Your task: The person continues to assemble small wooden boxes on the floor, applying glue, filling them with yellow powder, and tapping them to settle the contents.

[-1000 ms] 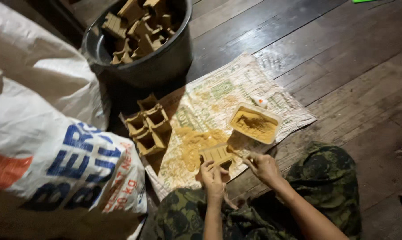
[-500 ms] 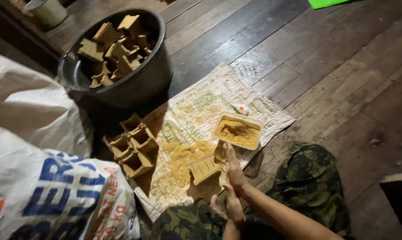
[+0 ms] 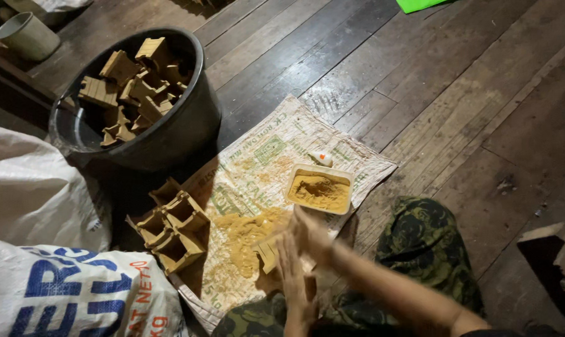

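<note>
Both hands are pressing one small wooden block (image 3: 268,253).
The left hand (image 3: 293,274) and right hand (image 3: 310,240) are closing flat around it; pressing evenly over the yellow powder (image 3: 245,234) seems best.

a home workshop: plank floor (image 3: 457,93), woven sacks (image 3: 70,293), tub of moulds (image 3: 132,93).

A big white woven sack (image 3: 76,293) with blue and orange print lies at the lower left, just left of the printed sack sheet (image 3: 257,181) spread flat on the floor. That sheet is pale with green markings. Another plain white sack (image 3: 33,187) sits above the first.
</note>
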